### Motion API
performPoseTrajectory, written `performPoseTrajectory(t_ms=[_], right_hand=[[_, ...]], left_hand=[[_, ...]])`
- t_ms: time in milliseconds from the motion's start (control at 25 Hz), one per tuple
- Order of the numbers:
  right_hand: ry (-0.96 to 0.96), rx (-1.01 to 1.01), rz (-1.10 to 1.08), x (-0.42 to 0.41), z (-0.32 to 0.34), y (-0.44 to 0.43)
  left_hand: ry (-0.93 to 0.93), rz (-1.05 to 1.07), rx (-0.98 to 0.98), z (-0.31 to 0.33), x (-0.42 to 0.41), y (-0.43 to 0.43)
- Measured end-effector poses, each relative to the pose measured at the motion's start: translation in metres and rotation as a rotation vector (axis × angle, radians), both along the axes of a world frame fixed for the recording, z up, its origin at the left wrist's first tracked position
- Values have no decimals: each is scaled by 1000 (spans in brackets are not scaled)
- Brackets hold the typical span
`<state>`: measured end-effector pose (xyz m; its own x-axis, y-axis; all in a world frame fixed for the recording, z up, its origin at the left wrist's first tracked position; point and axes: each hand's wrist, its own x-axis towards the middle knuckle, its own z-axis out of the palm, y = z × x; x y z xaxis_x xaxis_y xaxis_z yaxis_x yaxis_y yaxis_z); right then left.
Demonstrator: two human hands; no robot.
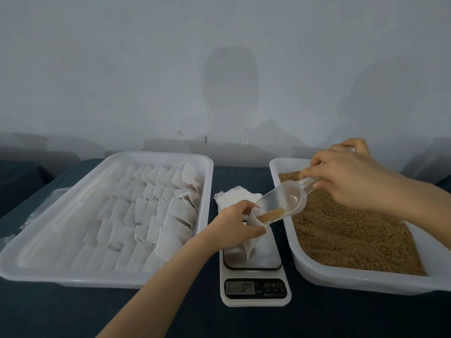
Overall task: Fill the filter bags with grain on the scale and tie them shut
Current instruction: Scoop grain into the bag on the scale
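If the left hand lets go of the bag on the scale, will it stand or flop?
Probably flops: the filter bag looks like thin soft fabric, held up only by the left hand pinching its mouth. Likely light: the scoop tips in only a little grain. Narrow-based, it could topple off the scale platform.

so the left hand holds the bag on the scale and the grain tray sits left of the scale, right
One slip: in the head view the grain tray sits right of the scale. The left hand does hold the bag on the scale.
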<state>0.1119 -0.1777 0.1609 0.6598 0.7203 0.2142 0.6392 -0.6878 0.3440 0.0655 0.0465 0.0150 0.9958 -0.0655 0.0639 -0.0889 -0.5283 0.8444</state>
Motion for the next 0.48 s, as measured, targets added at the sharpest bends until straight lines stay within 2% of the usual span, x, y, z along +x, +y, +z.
performPoseTrajectory(t_ms=[240, 480], right_hand=[[-138, -97, 65, -16, 8, 17], [-448, -34, 275, -30, 0, 18]], left_hand=[[-4, 12, -13, 1, 0, 0], [12, 23, -29, 0, -1, 1]])
